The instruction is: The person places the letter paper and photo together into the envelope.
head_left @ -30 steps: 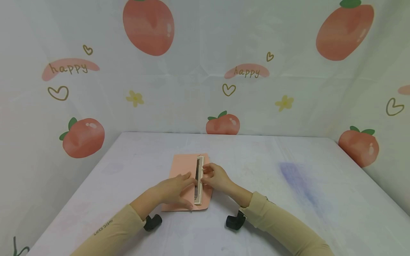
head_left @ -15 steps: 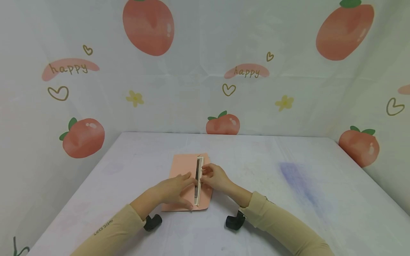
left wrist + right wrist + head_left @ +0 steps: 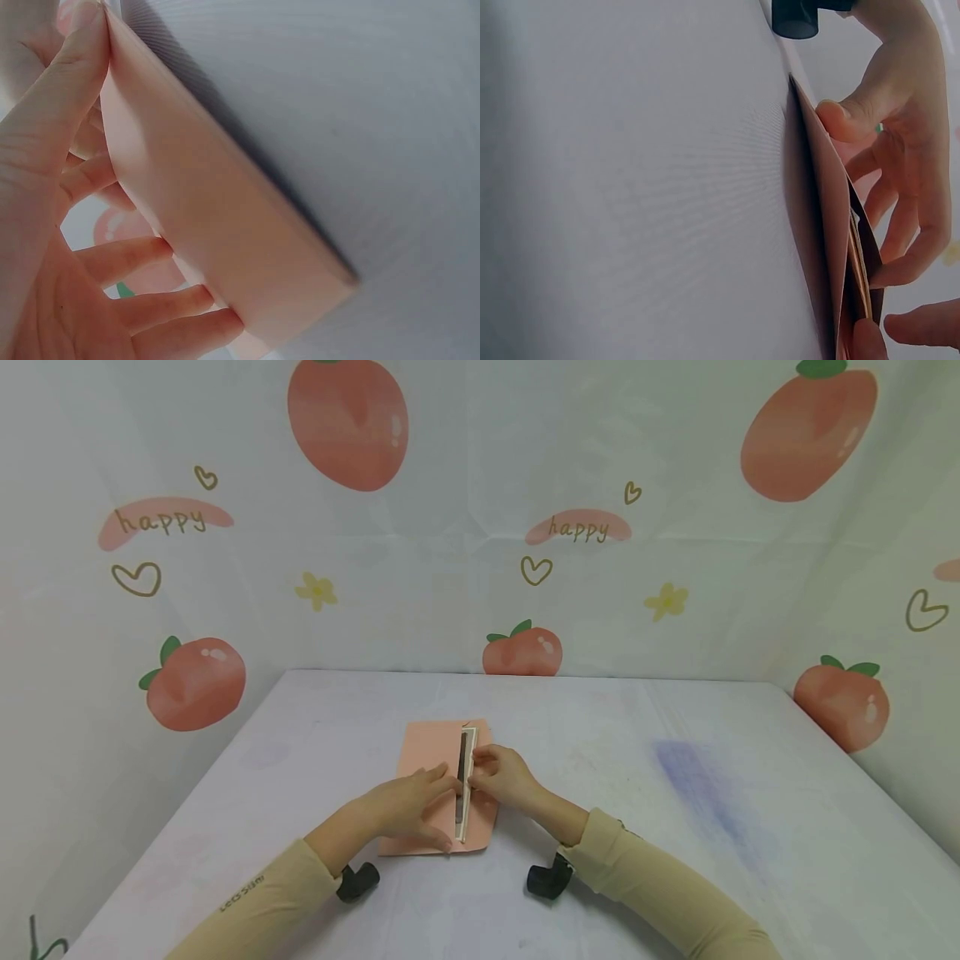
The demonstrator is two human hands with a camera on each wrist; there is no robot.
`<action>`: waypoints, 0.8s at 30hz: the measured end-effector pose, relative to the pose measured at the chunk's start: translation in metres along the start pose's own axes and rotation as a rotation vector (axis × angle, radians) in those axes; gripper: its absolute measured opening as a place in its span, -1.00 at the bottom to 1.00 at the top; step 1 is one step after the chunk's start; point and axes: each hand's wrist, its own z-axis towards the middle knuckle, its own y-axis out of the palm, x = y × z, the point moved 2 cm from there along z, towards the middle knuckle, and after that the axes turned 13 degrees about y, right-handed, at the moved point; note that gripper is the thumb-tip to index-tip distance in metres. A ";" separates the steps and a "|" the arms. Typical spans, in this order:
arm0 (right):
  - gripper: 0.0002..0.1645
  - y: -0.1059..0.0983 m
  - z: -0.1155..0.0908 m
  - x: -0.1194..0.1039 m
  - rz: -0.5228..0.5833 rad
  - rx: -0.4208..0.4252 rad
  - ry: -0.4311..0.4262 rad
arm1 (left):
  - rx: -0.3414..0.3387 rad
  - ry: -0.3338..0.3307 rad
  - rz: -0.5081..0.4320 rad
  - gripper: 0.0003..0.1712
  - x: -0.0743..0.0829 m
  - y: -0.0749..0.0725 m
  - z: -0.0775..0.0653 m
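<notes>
A pink paper envelope (image 3: 431, 743) lies on the table, its long opening and a narrow flap on the right side. A thin white-edged sheet or card (image 3: 465, 818) sits at that opening beside a dark gap; in the right wrist view its brownish layered edge (image 3: 859, 262) shows between the envelope's sides. My left hand (image 3: 405, 802) spreads over the envelope, thumb near its lower edge and index fingertip at the opening. At the opening's right side, my right hand (image 3: 513, 777) pinches the white-edged sheet with thumb and fingers. Its exact contact is partly hidden.
Under the hands is a pale table (image 3: 585, 718) with a blue-violet smudge (image 3: 705, 793) at right. Black wrist-worn devices hang below the left cuff (image 3: 357, 882) and right cuff (image 3: 550, 882). A fruit-patterned cloth (image 3: 465, 527) stands behind.
Since a second ago, the white strip at the opening looks narrower, with the right fingertips slightly farther left. Over the last half second almost nothing moves. The left hand stays in place.
</notes>
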 end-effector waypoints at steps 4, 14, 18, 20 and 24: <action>-0.51 -0.001 -0.001 -0.001 -0.002 -0.019 0.006 | 0.000 -0.006 -0.013 -0.22 0.001 0.000 -0.001; -0.51 -0.001 0.000 -0.002 0.001 -0.056 0.017 | 0.002 -0.005 -0.022 -0.23 0.002 -0.002 -0.001; -0.51 -0.001 0.001 -0.002 -0.006 -0.033 0.016 | 0.002 0.000 -0.029 -0.23 0.002 -0.002 -0.001; -0.50 -0.001 0.002 -0.003 -0.019 -0.014 0.017 | 0.005 0.001 -0.027 -0.23 0.002 -0.001 -0.001; -0.50 0.000 0.003 -0.004 -0.051 0.019 0.012 | 0.007 0.004 -0.017 -0.24 0.001 -0.001 -0.001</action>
